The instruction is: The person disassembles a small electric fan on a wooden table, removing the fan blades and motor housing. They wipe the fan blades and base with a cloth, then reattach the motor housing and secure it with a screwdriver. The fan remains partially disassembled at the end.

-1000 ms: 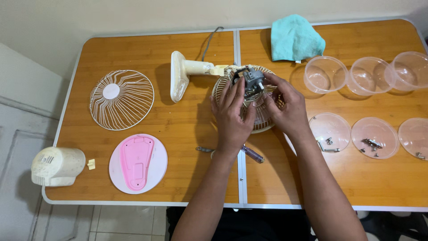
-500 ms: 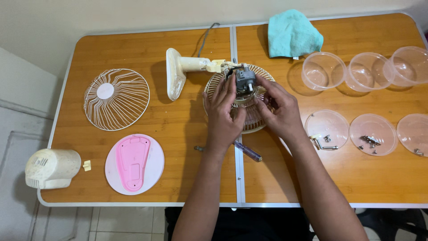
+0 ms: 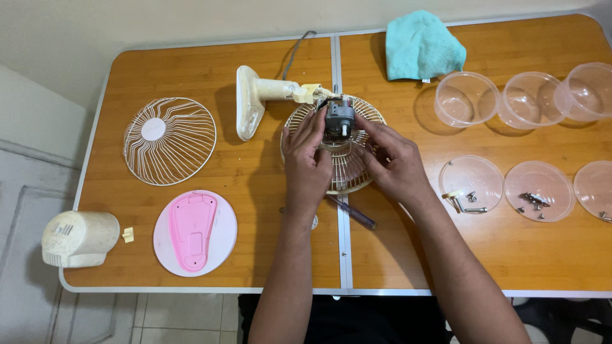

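A small grey fan motor (image 3: 339, 120) sits upright on the rear wire fan guard (image 3: 347, 171), joined to a cream fan stand (image 3: 264, 99) lying on its side. My left hand (image 3: 307, 162) grips the motor from the left, its fingertips on the motor body. On the other side, my right hand (image 3: 393, 160) holds the motor with thumb and fingers. A dark screwdriver (image 3: 352, 213) lies on the table just below my hands, partly hidden by my left wrist.
A front wire guard (image 3: 169, 141), a pink-and-white base plate (image 3: 194, 232) and a cream motor cover (image 3: 78, 238) lie left. A teal cloth (image 3: 421, 44), clear tubs (image 3: 466, 99) and lids with screws (image 3: 472, 184) occupy the right of the wooden table (image 3: 191, 70).
Both hands stay on the motor with only slight finger shifts. The view has shifted a little, nothing else has moved.
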